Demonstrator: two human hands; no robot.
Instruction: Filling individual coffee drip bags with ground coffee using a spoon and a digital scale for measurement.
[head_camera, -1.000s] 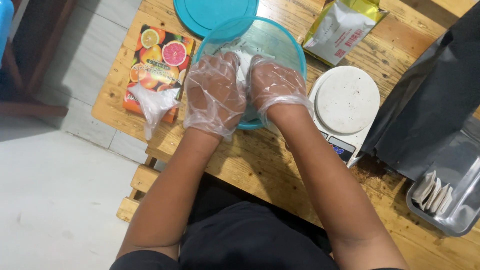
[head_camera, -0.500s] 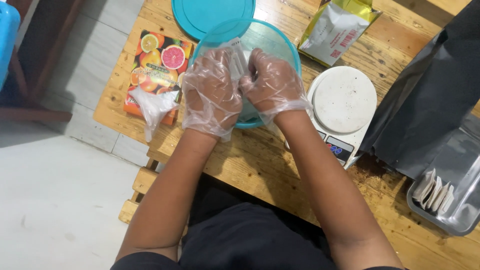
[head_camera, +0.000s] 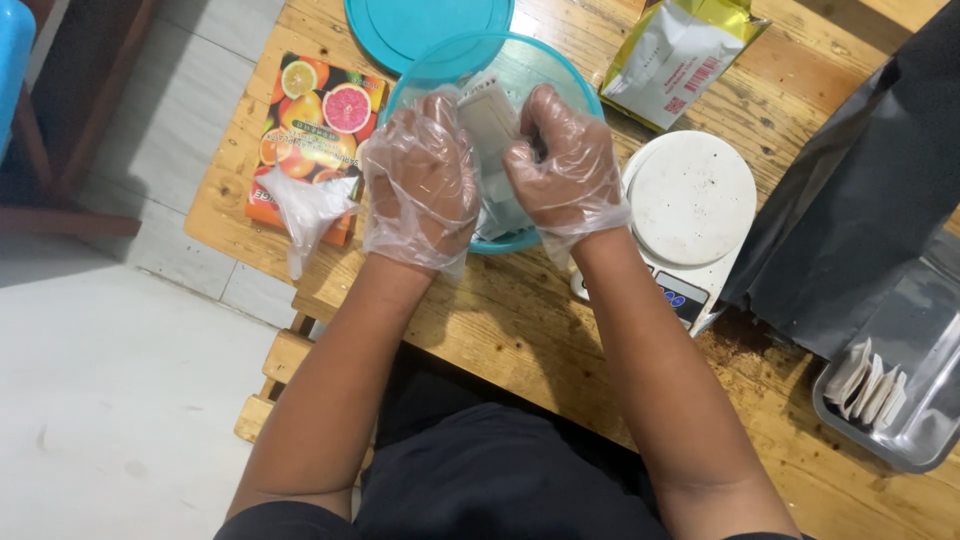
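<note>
Both hands wear thin clear plastic gloves and are raised over a round teal bowl (head_camera: 560, 70) on a wooden table (head_camera: 500, 330). My left hand (head_camera: 420, 180) and my right hand (head_camera: 565, 160) each pinch a side of a small white sachet (head_camera: 488, 125) held between them above the bowl. More pale sachets lie in the bowl under the hands, partly hidden.
A teal lid (head_camera: 420, 25) lies behind the bowl. A box printed with citrus fruit (head_camera: 315, 115) with a crumpled clear glove (head_camera: 305, 210) on it sits at the left. A white kitchen scale (head_camera: 690, 200), a gold-and-white pouch (head_camera: 675, 60), a large black bag (head_camera: 850, 220) and a metal tray with sachets (head_camera: 900, 390) are at the right.
Both hands have lifted out of the bowl, bringing a white sachet up between them. The fingers have closed on its sides.
</note>
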